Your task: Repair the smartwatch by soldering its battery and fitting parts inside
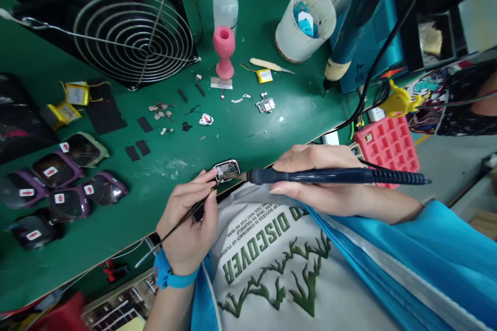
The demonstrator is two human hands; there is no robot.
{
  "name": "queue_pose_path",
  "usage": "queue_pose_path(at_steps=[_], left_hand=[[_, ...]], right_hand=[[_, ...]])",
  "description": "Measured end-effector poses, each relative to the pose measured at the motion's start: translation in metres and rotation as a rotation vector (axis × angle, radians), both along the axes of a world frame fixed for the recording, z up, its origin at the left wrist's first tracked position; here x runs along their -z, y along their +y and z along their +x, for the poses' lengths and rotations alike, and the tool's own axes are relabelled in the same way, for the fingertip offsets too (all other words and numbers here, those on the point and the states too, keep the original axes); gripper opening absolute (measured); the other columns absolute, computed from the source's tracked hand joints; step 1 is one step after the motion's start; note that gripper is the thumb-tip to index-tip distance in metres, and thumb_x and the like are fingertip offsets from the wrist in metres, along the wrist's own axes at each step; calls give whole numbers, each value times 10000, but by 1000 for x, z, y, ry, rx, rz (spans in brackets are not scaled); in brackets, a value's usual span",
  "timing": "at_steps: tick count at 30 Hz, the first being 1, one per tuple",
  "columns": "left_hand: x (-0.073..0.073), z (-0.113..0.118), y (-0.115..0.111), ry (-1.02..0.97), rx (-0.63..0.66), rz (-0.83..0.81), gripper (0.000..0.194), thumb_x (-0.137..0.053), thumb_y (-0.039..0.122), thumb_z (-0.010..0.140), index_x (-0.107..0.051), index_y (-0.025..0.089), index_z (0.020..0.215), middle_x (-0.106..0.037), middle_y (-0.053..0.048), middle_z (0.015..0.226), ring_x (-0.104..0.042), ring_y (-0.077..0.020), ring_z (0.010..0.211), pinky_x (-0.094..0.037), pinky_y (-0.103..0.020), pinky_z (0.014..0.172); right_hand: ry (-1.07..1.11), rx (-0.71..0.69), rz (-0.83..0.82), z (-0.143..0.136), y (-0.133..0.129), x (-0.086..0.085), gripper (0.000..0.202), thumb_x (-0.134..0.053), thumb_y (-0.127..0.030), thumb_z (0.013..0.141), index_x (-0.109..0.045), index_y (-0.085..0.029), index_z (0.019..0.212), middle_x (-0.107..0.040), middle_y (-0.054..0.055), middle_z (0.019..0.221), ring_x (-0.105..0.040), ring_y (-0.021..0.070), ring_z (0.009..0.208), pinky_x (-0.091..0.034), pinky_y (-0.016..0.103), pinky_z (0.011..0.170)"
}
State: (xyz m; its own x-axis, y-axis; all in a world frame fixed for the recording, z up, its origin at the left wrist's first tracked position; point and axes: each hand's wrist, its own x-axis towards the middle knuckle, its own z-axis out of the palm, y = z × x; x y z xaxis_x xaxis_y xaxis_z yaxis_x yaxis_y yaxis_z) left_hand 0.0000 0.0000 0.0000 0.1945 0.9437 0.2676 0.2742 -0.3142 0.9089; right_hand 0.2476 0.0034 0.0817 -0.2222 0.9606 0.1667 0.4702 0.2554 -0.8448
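Note:
My right hand [310,176] is wrapped round the dark blue handle of a soldering iron [330,176]. The iron's tip points left and reaches the open, small electronic device [228,167], a rounded case with its circuit board showing, at the bench's front edge. My left hand [186,222] is closed on a thin dark tool that looks like tweezers [182,220], its tail running down toward the wrist. Fingertips of that hand also touch the device's left side. The exact contact at the iron's tip is too small to make out.
Loose parts, a bare circuit board [265,105] and a battery [264,76] lie beyond my hands. A fan [132,46], a bottle [225,2] and a white tub [287,36] stand behind. Several dark-screened cases [58,169] sit left; a red tray [384,147] is right.

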Motion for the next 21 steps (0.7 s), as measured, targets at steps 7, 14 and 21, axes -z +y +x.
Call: queue_pose_path(at_steps=[7, 14, 21], left_hand=[[-1, 0, 0, 16, -9, -2, 210, -700, 32, 914, -621, 189, 1027, -739, -44, 1023, -780, -251, 1101, -641, -501, 1044], [0, -1, 0, 26, -2, -17, 195, -697, 41, 921, -624, 187, 1027, -736, -48, 1031, -776, -249, 1107, -636, -505, 1049], [0, -1, 0, 44, -6, 7, 229, -696, 5, 901, -616, 181, 1025, -733, -47, 1025, -778, -245, 1102, -641, -495, 1047]], right_hand=[[78, 31, 22, 0, -2, 9, 144, -813, -266, 916, -708, -186, 973, -786, 25, 841, -751, 128, 712, -607, 228, 664], [77, -28, 6, -1, 0, 10, 151, -809, -266, 922, -705, -177, 985, -804, 45, 894, -769, 134, 758, -620, 232, 695], [87, -42, 13, -3, 0, 12, 134, -803, -253, 926, -704, -172, 968, -804, 53, 889, -768, 135, 764, -611, 234, 699]])
